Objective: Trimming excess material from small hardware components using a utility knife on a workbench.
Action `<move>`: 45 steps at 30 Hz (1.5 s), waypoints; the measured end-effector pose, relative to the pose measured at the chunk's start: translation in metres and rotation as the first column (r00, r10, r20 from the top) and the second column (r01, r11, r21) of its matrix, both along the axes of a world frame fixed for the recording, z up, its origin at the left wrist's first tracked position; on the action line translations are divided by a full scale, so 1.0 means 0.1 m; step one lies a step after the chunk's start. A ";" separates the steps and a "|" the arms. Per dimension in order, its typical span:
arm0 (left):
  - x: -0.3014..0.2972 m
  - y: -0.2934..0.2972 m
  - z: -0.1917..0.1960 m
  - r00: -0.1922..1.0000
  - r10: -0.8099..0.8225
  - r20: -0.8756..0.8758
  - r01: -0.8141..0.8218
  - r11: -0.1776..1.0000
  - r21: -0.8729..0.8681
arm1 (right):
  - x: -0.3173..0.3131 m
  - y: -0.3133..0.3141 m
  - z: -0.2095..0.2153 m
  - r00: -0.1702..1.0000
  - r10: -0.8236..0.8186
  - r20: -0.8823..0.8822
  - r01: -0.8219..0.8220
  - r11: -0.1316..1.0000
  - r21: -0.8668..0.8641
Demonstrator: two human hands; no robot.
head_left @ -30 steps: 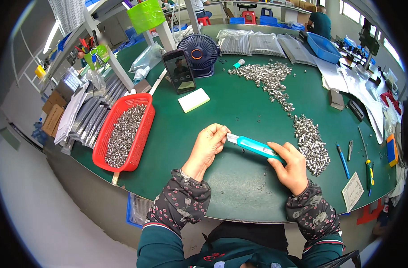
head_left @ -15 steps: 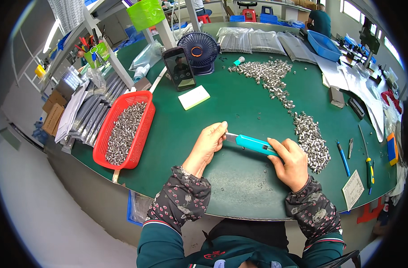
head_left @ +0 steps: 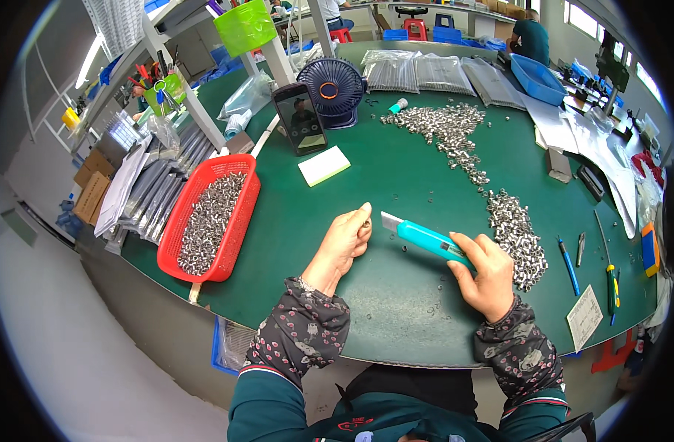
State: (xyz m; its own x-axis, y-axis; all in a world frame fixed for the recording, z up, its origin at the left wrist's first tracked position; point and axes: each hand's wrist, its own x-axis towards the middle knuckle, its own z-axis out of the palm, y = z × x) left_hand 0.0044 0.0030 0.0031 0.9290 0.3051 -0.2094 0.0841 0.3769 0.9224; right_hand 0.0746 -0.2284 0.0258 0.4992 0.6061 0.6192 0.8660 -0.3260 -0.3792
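Observation:
My right hand (head_left: pixel 488 278) is closed round the handle of a teal utility knife (head_left: pixel 425 237). Its bare blade (head_left: pixel 390 221) points left, a short way off the fingers of my left hand (head_left: pixel 340 241). That hand is closed in a pinch on a small metal ring (head_left: pixel 366 224), mostly hidden by thumb and fingers. Right of the knife lies a heap of short shiny metal sleeves (head_left: pixel 515 239). A second pile of metal sleeves (head_left: pixel 447 129) spreads farther back. Tiny dark scraps (head_left: pixel 430 309) dot the green table (head_left: pixel 381 331) below the knife.
A red basket (head_left: pixel 250 202) of metal pieces stands at the left. Behind are a phone (head_left: pixel 301 121), a dark fan (head_left: pixel 333 88) and a white pad (head_left: pixel 324 166). At right lie a blue pen-like tool (head_left: pixel 569 267), a screwdriver (head_left: pixel 612 287) and a paper slip (head_left: pixel 586 318).
The knife's blade has come away from the left fingers as my right hand shifted slightly right. The left hand stays in nearly the same place, still pinched.

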 end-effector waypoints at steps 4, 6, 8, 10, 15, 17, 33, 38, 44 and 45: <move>0.00 -0.05 0.03 0.999 0.045 -0.021 -0.044 0.998 0.036 | -0.04 0.01 -0.01 0.993 0.076 -0.090 -0.077 0.997 -0.002; 0.02 -0.09 0.05 0.998 0.041 -0.037 -0.039 0.998 0.048 | -0.02 0.00 -0.03 0.992 0.078 -0.099 -0.080 0.997 -0.010; 0.02 -0.10 0.03 0.997 0.037 -0.062 -0.034 0.998 0.056 | -0.01 -0.01 -0.05 0.992 0.081 -0.096 -0.082 0.997 -0.008; 0.02 -0.04 0.01 0.999 -0.042 -0.005 0.042 0.999 -0.014 | 0.04 0.00 -0.04 0.997 0.040 -0.062 -0.038 0.999 0.033; 0.01 0.03 0.08 0.992 0.072 0.107 -0.066 0.996 -0.060 | 0.15 -0.01 -0.03 0.995 -0.098 0.000 0.098 0.995 0.016; 0.01 0.03 0.05 0.991 0.064 0.120 -0.052 0.994 -0.097 | 0.16 0.00 -0.03 0.990 -0.117 0.079 0.115 0.993 0.033; 0.03 0.04 -0.06 0.981 0.067 0.184 -0.029 0.979 -0.203 | 0.10 -0.07 -0.03 0.986 -0.073 -0.151 0.062 0.995 -0.076; 0.02 0.05 -0.07 0.979 0.053 0.194 -0.006 0.972 -0.234 | 0.09 -0.04 -0.09 0.949 0.044 -0.313 -0.037 0.999 0.029; 0.04 0.07 -0.09 0.972 0.025 0.233 0.026 0.977 -0.213 | 0.06 0.00 -0.09 0.920 0.107 -0.378 -0.088 0.994 0.066; 0.04 0.06 -0.09 0.972 0.022 0.232 0.028 0.977 -0.210 | 0.07 -0.01 -0.09 0.908 0.120 -0.401 -0.106 0.993 0.055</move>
